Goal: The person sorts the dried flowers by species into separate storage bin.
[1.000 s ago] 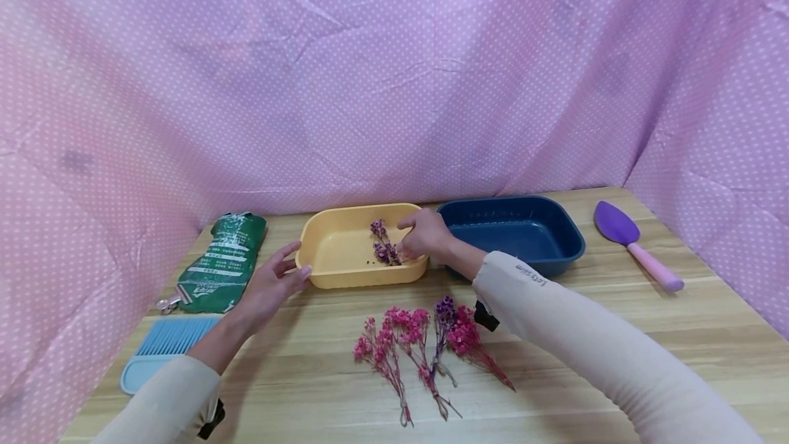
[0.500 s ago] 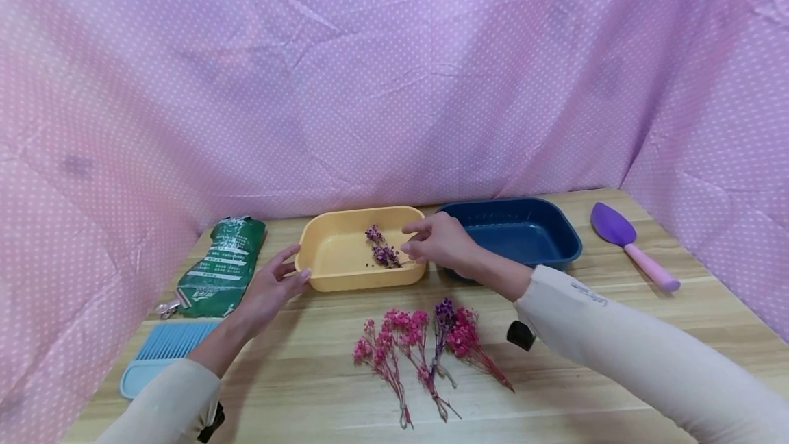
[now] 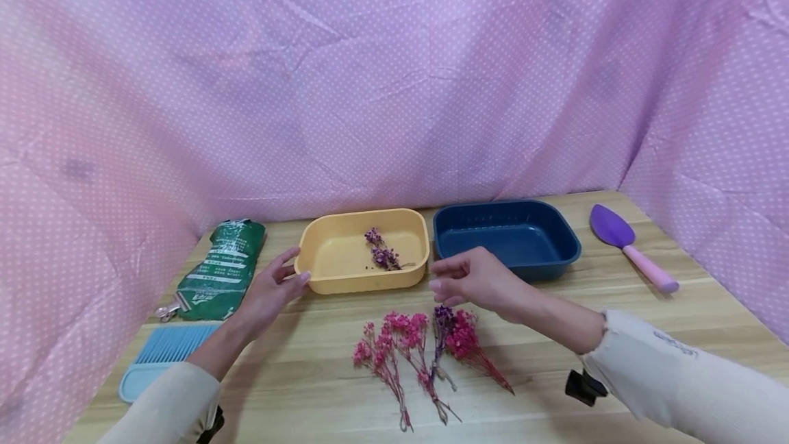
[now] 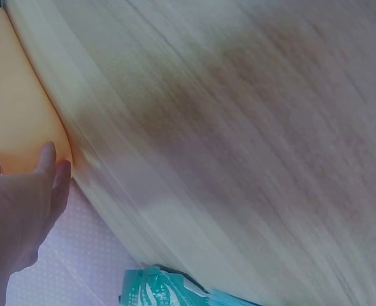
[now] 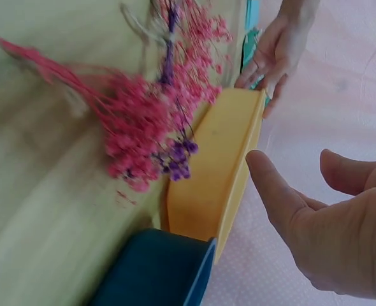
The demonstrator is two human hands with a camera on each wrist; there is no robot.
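Note:
A yellow rectangular tub [image 3: 366, 283] stands mid-table, with a sprig of purple dried flowers [image 3: 384, 255] lying inside. My left hand [image 3: 271, 290] touches the tub's left end, its fingers fairly straight along the side and the thumb at the front corner. Over the table between the tub and the loose bunches, my right hand [image 3: 481, 284] hovers with nothing in it. The right wrist view shows its finger and thumb apart. Below it lie bunches of pink dried flowers [image 3: 471, 344] and one purple bunch [image 3: 441, 331], stems toward me.
A dark blue tub [image 3: 508, 242] stands right of the yellow one. Farther right lies a purple spatula [image 3: 629, 242] with a pink handle. On the left are a green bag [image 3: 222, 273] with a metal clip and a light blue brush [image 3: 163, 355]. Pink dotted cloth hangs behind.
My right hand has come out of the yellow tub and moved right and toward me, leaving the purple sprig inside. The left hand has stayed at the tub's left end.

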